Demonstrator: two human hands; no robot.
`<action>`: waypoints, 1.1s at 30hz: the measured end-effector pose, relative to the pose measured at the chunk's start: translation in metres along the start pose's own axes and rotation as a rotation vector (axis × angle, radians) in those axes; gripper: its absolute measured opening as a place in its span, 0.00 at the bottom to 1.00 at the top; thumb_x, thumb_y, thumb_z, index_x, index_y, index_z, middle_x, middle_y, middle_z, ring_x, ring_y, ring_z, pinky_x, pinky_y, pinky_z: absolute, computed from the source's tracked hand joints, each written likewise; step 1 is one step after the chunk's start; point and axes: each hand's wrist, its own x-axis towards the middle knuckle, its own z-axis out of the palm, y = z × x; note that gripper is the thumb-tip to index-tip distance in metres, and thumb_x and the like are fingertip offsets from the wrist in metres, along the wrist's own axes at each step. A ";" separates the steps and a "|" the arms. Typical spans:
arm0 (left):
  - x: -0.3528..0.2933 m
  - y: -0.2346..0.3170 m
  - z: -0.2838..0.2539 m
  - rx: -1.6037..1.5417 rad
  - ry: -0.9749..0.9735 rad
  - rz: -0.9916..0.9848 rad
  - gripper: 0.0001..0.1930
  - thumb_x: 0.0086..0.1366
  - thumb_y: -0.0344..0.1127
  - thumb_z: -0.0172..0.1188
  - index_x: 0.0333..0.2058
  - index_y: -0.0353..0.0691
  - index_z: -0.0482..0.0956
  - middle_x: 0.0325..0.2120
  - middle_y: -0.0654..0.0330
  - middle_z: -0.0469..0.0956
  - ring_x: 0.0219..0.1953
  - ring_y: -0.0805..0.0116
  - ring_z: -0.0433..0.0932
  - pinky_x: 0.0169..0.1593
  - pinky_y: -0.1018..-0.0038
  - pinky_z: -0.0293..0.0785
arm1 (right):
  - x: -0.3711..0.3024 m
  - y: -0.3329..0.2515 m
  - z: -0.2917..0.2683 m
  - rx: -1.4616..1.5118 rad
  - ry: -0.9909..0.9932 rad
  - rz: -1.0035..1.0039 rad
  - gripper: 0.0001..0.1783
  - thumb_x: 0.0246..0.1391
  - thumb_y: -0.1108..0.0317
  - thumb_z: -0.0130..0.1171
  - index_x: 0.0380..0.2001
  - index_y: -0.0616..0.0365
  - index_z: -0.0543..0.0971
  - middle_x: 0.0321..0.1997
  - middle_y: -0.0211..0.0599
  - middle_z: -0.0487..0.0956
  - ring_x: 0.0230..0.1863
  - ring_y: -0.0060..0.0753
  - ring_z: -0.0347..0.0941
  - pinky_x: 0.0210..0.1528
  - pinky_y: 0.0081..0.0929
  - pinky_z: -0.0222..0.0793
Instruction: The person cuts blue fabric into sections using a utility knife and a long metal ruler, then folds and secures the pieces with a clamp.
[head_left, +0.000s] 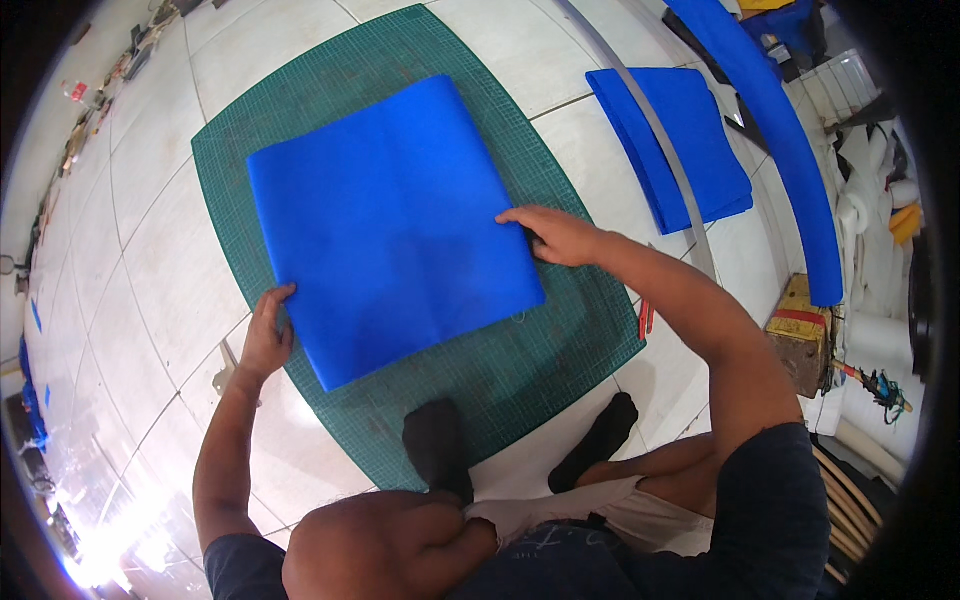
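A large folded blue felt sheet (390, 220) lies flat on a green cutting mat (560, 330), turned slightly askew to it. At its left edge, my left hand (266, 332) has its fingers bent around the border, the thumb side on the fabric. My right hand (558, 236) pinches the right edge, with one finger reaching over the top and the others curled at the side. The undersides of the fingers are hidden in both hands. Faint creases and a shadow show on the lower half of the sheet.
Right of the mat lies a smaller folded blue fabric stack (690, 150), crossed by a long metal ruler (655, 120). Beyond is a long blue strip (780, 140) beside a yellow-and-brown block (797, 335). A red cutter (646, 319) lies at the mat's edge. My socked feet (436, 445) are near.
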 end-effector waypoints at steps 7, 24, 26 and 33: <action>-0.001 -0.031 0.027 0.186 0.212 0.096 0.30 0.49 0.18 0.63 0.53 0.41 0.70 0.47 0.44 0.73 0.50 0.42 0.73 0.56 0.58 0.70 | -0.003 0.009 0.018 -0.199 0.067 0.031 0.39 0.49 0.71 0.67 0.64 0.44 0.65 0.60 0.49 0.68 0.60 0.51 0.68 0.63 0.41 0.66; 0.034 0.019 -0.107 -0.391 0.396 0.131 0.23 0.71 0.44 0.55 0.56 0.33 0.67 0.54 0.54 0.72 0.59 0.64 0.67 0.65 0.65 0.59 | 0.045 -0.071 -0.080 0.340 0.796 -0.125 0.25 0.62 0.57 0.55 0.57 0.61 0.68 0.54 0.49 0.74 0.61 0.51 0.67 0.62 0.38 0.61; 0.066 0.068 -0.110 -0.594 0.593 0.043 0.23 0.72 0.43 0.53 0.57 0.32 0.67 0.50 0.57 0.73 0.54 0.68 0.68 0.61 0.70 0.60 | 0.053 -0.095 -0.086 0.433 1.039 -0.110 0.26 0.67 0.53 0.47 0.56 0.66 0.68 0.50 0.50 0.76 0.56 0.42 0.71 0.58 0.35 0.62; 0.070 0.102 -0.093 -0.688 0.701 -0.184 0.24 0.73 0.42 0.51 0.59 0.30 0.66 0.50 0.54 0.73 0.52 0.67 0.71 0.58 0.72 0.65 | 0.056 -0.108 -0.089 0.549 1.084 0.009 0.26 0.69 0.52 0.45 0.54 0.67 0.71 0.45 0.47 0.78 0.49 0.35 0.73 0.54 0.31 0.66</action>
